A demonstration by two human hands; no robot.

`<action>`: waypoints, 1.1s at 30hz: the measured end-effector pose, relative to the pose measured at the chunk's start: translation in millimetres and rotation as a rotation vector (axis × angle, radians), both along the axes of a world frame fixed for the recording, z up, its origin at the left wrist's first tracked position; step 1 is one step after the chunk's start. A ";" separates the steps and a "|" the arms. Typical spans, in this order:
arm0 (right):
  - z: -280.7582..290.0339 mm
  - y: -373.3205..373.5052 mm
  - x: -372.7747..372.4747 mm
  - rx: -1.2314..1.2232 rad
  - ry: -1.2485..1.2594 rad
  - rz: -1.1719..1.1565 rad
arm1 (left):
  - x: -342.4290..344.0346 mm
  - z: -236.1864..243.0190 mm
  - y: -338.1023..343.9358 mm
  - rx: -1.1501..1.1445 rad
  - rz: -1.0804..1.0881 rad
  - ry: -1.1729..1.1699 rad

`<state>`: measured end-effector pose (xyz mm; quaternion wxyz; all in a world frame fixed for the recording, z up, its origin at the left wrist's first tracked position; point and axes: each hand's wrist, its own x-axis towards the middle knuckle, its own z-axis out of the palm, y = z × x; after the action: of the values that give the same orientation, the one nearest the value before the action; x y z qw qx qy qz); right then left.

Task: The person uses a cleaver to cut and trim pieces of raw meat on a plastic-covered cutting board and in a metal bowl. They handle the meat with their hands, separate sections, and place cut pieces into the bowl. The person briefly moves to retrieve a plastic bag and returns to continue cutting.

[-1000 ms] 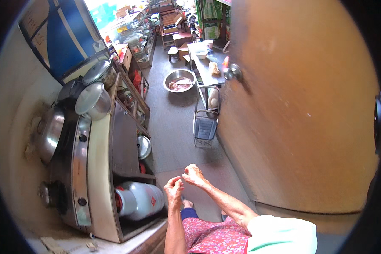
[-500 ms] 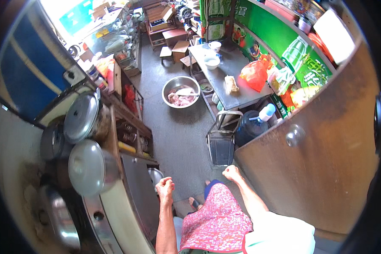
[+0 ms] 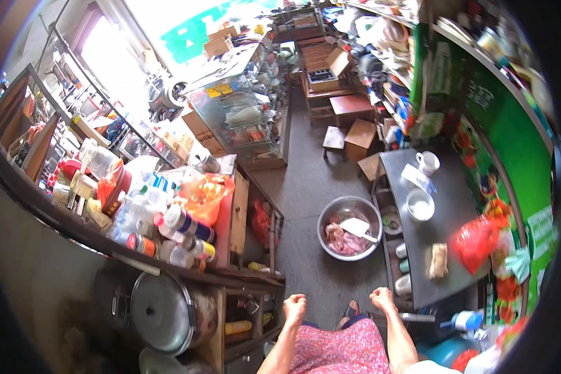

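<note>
My left hand point(image 3: 295, 308) is curled into a loose fist in front of the pink patterned apron point(image 3: 340, 350). My right hand point(image 3: 382, 299) is closed too, level with it on the other side, and nothing shows in either hand. Ahead of both hands, apart from them, a wide metal basin point(image 3: 363, 212) stands on the floor. Raw pinkish meat point(image 3: 340, 242) lies in it, with a white flat scoop-like tool point(image 3: 356, 227) resting on top, its handle toward the right rim.
To the right, a dark table point(image 3: 411, 240) bears a white bowl point(image 3: 420, 204), a mug point(image 3: 427, 163), a red plastic bag point(image 3: 475, 242) and a tan packet point(image 3: 438, 260). Bottles point(image 3: 187, 222) and a lidded pot point(image 3: 162, 311) crowd the left. Stools point(image 3: 334, 138) stand farther ahead.
My view has moved forward, so the basin and table appear nearer. Both hands stay closed; the folding chair and the wooden door on the right have mostly left the view.
</note>
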<state>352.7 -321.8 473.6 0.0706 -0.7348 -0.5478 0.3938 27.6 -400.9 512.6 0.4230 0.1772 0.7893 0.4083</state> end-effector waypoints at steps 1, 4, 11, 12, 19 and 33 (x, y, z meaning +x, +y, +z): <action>1.8 27.1 -6.0 0.033 -0.017 0.010 | 1.3 -1.7 34.3 -0.012 -0.024 -0.006; 9.4 114.7 -18.3 -0.016 0.090 0.021 | -1.8 -58.5 114.8 0.090 -0.146 0.013; -131.4 275.4 -32.6 0.103 -0.134 0.088 | -24.4 -178.0 324.5 0.072 -0.504 0.047; -171.2 287.0 -36.2 0.191 -0.095 0.119 | -30.2 -216.9 345.3 0.030 -0.562 0.092; -451.8 333.9 -16.1 0.402 -0.675 0.419 | 17.7 -433.4 467.8 0.242 -1.132 0.560; -446.9 355.8 -20.8 0.130 0.024 -0.096 | 12.8 -566.2 476.0 0.397 -1.521 1.008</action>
<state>331.8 33.9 26.7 0.1433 -0.7493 -0.5355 0.3623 40.4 75.1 -53.6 0.1461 0.8715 0.4675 0.0239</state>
